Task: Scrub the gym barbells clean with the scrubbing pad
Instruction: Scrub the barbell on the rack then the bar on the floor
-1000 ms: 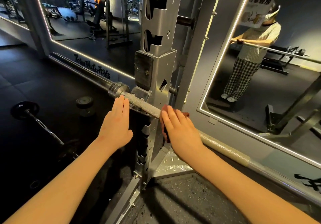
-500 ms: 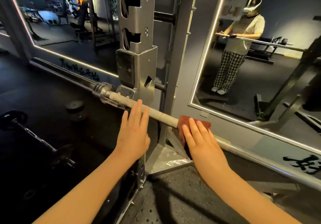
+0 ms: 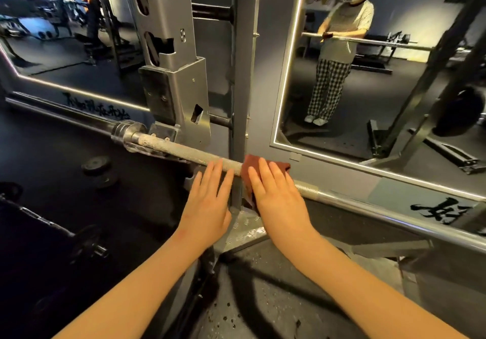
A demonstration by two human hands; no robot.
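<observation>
Right hand [image 3: 278, 196], fingers straight, presses a dark-red scrubbing pad [image 3: 249, 167] onto the knurled steel barbell [image 3: 189, 154]. Left hand [image 3: 207, 202] rests flat alongside.

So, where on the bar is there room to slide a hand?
Free: the knurled steel barbell from the left hand to its silver collar, and again right of the right hand. Crowded: between both hands, with the reddish-brown scrubbing pad.

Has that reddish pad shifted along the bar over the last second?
Yes. The pad slid to the right along the barbell, farther from the collar beside the silver rack hook, and now sits just past the dark upright post.
</observation>
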